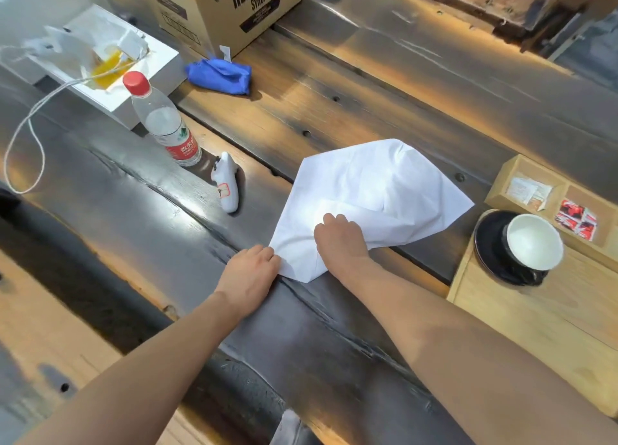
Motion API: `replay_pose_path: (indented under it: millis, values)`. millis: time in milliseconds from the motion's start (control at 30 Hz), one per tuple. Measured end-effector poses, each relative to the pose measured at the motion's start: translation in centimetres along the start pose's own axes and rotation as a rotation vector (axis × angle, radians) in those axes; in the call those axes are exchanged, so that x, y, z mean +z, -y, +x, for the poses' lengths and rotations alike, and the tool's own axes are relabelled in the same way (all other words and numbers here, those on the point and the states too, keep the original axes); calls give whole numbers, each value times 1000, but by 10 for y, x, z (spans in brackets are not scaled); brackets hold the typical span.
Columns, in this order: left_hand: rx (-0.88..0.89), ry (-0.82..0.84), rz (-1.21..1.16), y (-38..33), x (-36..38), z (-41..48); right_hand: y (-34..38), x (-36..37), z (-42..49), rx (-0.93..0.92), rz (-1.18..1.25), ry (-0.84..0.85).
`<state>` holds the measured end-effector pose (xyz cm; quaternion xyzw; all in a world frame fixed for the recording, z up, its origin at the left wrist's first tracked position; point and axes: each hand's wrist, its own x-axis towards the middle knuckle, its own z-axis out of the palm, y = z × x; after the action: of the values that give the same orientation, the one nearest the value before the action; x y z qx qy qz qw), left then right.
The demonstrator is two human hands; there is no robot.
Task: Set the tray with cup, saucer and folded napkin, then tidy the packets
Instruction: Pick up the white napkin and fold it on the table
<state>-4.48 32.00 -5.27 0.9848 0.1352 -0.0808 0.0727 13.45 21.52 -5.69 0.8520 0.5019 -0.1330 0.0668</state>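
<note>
Both forearms reaching in, left hand (249, 270) pinching the white napkin's (374, 190) near corner, right hand (341, 240) pressing it onto the dark table (133, 217), fingers curled, cup (531, 240) on saucer (491, 244) at three o'clock.

The cardboard box (230, 6) at the far edge of the counter (384, 86) carries bold dark lettering on its right-hand face: "HERSHEY'S" with "SYRUP" below it. Under that sits a dark panel of smaller print, too fine to read. The box's left-hand face shows part of the same brand name, cut off by the frame, above more unreadable small print. The water bottle (164, 123) standing near the box has a red label with white Chinese characters and a small green-and-white logo; the characters are too blurred to make out. The white controller (226, 183) beside the bottle bears a small red-edged sticker, illegible.
</note>
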Motion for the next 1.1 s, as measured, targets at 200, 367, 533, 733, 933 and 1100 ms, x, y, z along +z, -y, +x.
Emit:
replay_pose_path:
  millis: [200,367,533,733,933,1100]
  values:
    - [66,-39,27,11,2,-4,-20,-6,-5,38,114,17]
    - [-134,-3,-225,13,-17,8,-65,-47,-35,226,677,-63]
    - [-333,-140,-821,5,-88,17,-118,-128,-84,315,922,-314]
    - [-157,-324,-1142,-43,-235,36,-161,-249,-137,290,1029,-581]
    - [-24,-384,-1767,-107,-343,35,-195,-334,-200,351,1333,-862]
    - [81,-413,-2017,-148,-376,33,-206,-362,-241,345,1406,-911]
